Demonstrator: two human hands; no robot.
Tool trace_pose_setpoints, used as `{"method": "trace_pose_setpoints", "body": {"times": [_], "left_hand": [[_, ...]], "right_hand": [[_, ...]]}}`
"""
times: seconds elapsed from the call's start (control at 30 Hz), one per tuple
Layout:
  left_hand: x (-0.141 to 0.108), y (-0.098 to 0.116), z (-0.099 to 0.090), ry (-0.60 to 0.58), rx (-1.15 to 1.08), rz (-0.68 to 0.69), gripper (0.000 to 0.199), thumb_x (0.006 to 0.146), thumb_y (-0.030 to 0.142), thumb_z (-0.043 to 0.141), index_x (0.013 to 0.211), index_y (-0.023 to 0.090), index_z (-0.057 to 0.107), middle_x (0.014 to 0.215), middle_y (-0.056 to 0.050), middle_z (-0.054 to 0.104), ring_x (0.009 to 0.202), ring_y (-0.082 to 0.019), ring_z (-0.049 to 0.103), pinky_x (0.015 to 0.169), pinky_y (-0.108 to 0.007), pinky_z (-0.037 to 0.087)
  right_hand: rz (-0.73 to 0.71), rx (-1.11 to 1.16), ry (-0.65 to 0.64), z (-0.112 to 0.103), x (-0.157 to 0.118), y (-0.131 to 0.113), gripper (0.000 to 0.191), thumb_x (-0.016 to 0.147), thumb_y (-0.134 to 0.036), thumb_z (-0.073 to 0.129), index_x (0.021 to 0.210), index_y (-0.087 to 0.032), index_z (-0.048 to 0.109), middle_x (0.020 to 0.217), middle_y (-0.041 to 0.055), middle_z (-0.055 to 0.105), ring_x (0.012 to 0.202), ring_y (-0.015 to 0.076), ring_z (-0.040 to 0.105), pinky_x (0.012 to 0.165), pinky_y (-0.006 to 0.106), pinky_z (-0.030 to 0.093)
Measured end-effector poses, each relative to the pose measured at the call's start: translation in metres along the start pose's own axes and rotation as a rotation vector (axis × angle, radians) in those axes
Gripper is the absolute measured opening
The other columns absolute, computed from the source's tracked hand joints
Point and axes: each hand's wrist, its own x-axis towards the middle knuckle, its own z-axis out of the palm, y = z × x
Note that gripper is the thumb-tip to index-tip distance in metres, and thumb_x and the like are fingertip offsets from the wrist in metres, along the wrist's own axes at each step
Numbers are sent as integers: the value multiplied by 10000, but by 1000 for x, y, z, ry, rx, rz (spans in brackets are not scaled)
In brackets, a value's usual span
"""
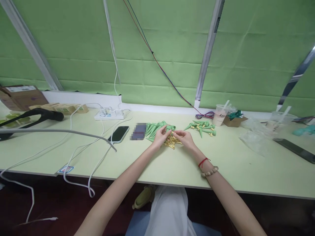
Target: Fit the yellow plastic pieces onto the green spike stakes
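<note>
From here I see the left hand [160,137] pinching a green spike [172,127] in its fingers. Right hand [186,139] meets it; what its fingers grip, I cannot tell. Yellow pieces [172,144] lie just under the fingers, on the bench [137,160].

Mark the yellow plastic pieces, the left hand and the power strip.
Yellow plastic pieces [172,142]: head view, middle of the pile.
Left hand [160,136]: head view, its back.
Power strip [118,114]: head view, right half.
</note>
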Motion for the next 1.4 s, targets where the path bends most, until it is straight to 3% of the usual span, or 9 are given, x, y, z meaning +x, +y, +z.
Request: {"method": "trace_pose_setpoints", "body": {"times": [0.27,0.43,0.6,0.87,0.97,1.1,1.2,1.3,1.4], "left_hand": [[2,12,-1,223,-86,-58,675,700,422,638,1248,72,456,527,34,491,472,-77,481,365,-156,363],[-5,9,8,134,-101,-125,718,754,449,571,1308,37,373,416,72,426,343,-54,376,336,-168,300],[-14,1,18,5,-119,-82,703,744,511,547,1289,83,426,388,84,384,303,-51,333,325,-180,272],[-18,5,19,51,-135,-146,744,706,521,580,1253,31,464,364,89,356,319,-45,288,344,-185,232],[-19,1,20,20,-125,-173,739,718,525,563,1250,21,467,352,95,330,315,-45,270,343,-184,213],[-19,-10,23,-2,-102,-201,751,726,566,522,1257,38,465,356,91,331,291,-54,275,319,-188,202],[-18,-14,24,-12,-121,-210,770,720,577,518,1281,56,442,381,86,352,295,-54,278,319,-191,206],[-18,-13,21,0,-117,-184,738,721,561,529,1262,61,468,405,89,314,338,-48,244,353,-191,184],[-21,-8,14,5,-44,-95,655,727,539,533,1205,92,534,442,86,232,409,-54,197,411,-198,166]], "right_hand": [[10,-139,36,-6,-2,1,408,663,-491,624,845,-130,674,814,101,691,745,205,634,678,321,502],[9,-90,15,-3,-5,-4,419,654,-500,629,901,-164,663,949,92,676,834,208,624,734,330,495],[80,44,-127,1,-12,-9,352,604,-477,693,744,-160,631,714,51,671,640,183,619,639,320,496],[7,64,-158,5,-17,-13,343,679,-450,646,614,-198,423,585,-36,477,555,108,480,543,238,414],[-66,-54,-165,1,-18,-12,311,737,-411,587,611,-207,389,591,-41,402,563,110,426,532,233,389],[-200,-316,-44,-5,-17,-6,206,754,-334,557,623,-201,471,686,3,456,672,148,448,602,265,406],[-46,-161,-80,-10,-16,-1,166,725,-353,596,718,-204,525,742,21,531,686,157,504,591,270,432],[192,135,-179,-14,-15,3,297,655,-395,671,854,-196,579,758,34,594,651,157,558,586,282,463],[367,334,-216,-14,-16,2,366,700,-480,612,884,-164,624,714,56,620,600,159,582,581,304,481]]}}
